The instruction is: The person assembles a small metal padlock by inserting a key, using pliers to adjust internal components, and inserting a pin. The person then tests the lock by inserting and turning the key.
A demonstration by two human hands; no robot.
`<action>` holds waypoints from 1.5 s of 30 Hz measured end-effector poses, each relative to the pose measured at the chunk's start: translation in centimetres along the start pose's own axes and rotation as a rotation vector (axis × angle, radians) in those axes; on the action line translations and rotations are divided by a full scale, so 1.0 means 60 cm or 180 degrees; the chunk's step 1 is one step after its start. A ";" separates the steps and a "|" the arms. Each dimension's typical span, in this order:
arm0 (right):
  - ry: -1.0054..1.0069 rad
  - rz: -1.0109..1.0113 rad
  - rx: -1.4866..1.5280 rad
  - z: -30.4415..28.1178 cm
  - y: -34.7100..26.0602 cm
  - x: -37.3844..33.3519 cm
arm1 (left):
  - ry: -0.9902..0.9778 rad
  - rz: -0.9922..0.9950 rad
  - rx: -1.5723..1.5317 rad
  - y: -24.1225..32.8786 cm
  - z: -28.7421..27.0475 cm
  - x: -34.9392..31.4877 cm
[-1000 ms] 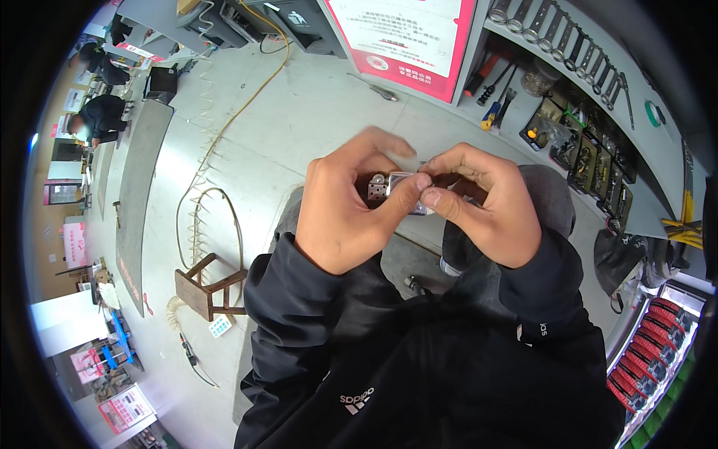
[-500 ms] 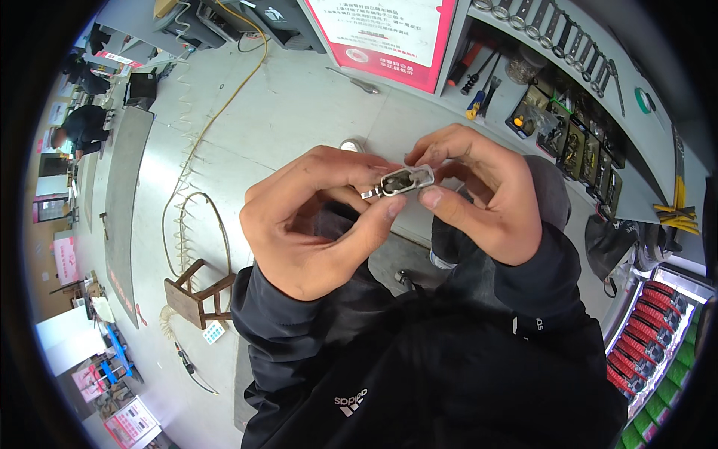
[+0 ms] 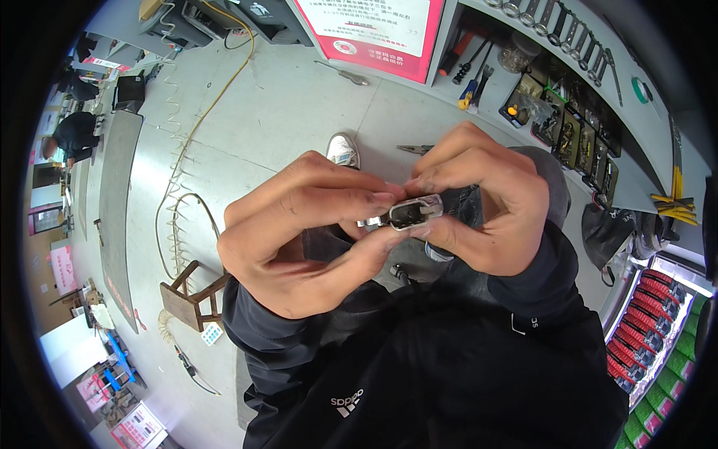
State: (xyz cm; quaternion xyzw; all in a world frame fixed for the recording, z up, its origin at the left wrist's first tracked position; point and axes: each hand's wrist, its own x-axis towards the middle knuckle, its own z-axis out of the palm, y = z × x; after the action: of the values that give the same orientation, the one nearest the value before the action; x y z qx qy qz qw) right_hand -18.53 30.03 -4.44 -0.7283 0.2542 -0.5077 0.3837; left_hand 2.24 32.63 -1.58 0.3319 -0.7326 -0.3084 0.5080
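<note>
Above my lap, both hands meet on a small oblong metal housing [image 3: 420, 212] with a hollow, dark inside facing up. A short shiny metal tab [image 3: 369, 221] sticks out at its left end. My left hand [image 3: 288, 232] pinches the left end between thumb and fingers. My right hand [image 3: 497, 206] grips the other end, its thumb along the near side and its fingertips partly hidden. What lies inside the housing is too small to make out.
Pliers [image 3: 413, 149] and a screwdriver [image 3: 342, 72] lie on the floor ahead. At right, a shelf holds wrenches [image 3: 572, 46] and boxes of small parts [image 3: 568, 142]. A wooden stool [image 3: 179, 303] and coiled hose [image 3: 176, 161] are at left; a person [image 3: 75, 135] works farther off.
The housing has shifted slightly right and down and turned a little. My left fingers have closed further over it. My view has moved a bit, bringing the pliers and a shoe into sight.
</note>
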 end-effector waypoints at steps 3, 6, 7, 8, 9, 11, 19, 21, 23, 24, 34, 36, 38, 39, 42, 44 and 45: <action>-0.0026 0.0110 0.0086 0.001 -0.005 -0.001 | -0.0061 -0.0201 0.0001 0.004 -0.003 -0.003; -0.0021 0.0101 0.0107 0.000 -0.005 -0.001 | -0.0120 -0.0062 0.0038 0.003 -0.003 -0.001; -0.0011 0.0079 0.0105 0.000 -0.004 -0.001 | -0.0144 0.0021 0.0015 0.000 -0.004 -0.001; -0.0007 0.0042 0.0093 -0.001 -0.002 -0.001 | -0.0168 0.0105 -0.0010 -0.003 -0.004 -0.001; -0.0007 -0.0001 0.0090 -0.001 -0.001 -0.001 | -0.0177 0.0150 -0.0004 -0.004 -0.006 -0.002; -0.0044 -0.0062 0.0066 -0.002 0.000 0.002 | -0.0194 0.0240 0.0007 -0.006 -0.007 -0.002; -0.0091 -0.0038 0.0047 -0.005 0.002 -0.002 | -0.0206 0.0304 -0.0033 -0.007 -0.003 0.001; -0.0225 -0.0222 -0.0042 -0.010 0.006 0.001 | -0.0194 0.0286 -0.0036 -0.007 -0.003 0.000; -0.0285 -0.0308 -0.0090 -0.011 0.006 0.002 | -0.0191 0.0274 -0.0032 -0.006 -0.004 -0.001; -0.0279 -0.0299 -0.0094 -0.011 0.006 0.002 | -0.0185 0.0269 -0.0040 -0.007 -0.004 -0.001; -0.0087 0.0123 -0.0166 0.001 0.004 -0.002 | -0.0255 0.0211 0.0179 -0.005 -0.002 0.002; -0.0134 0.0207 -0.0156 0.001 0.003 -0.003 | -0.0320 0.0242 0.0220 -0.006 -0.003 0.004; -0.0156 0.0253 -0.0157 0.002 0.003 -0.003 | -0.0397 0.0285 0.0223 -0.006 -0.005 0.004; -0.0144 0.0261 -0.0170 0.003 0.003 -0.005 | -0.0296 0.0056 0.0131 -0.003 -0.002 0.002; -0.0214 0.0101 -0.0312 0.000 0.004 -0.003 | -0.0125 -0.0348 -0.0043 0.005 0.006 -0.006; -0.0272 0.0013 -0.0375 -0.002 0.004 -0.002 | -0.0184 -0.0236 -0.0021 0.000 0.003 -0.009; -0.0283 0.0013 -0.0381 -0.003 0.004 -0.002 | -0.0192 -0.0192 -0.0010 -0.002 0.003 -0.008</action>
State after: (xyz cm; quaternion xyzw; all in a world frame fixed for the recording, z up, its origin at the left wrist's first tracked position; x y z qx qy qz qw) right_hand -18.74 29.90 -4.67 -0.7713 0.2682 -0.4579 0.3514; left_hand 2.23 32.98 -1.97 0.3436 -0.7368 -0.3346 0.4766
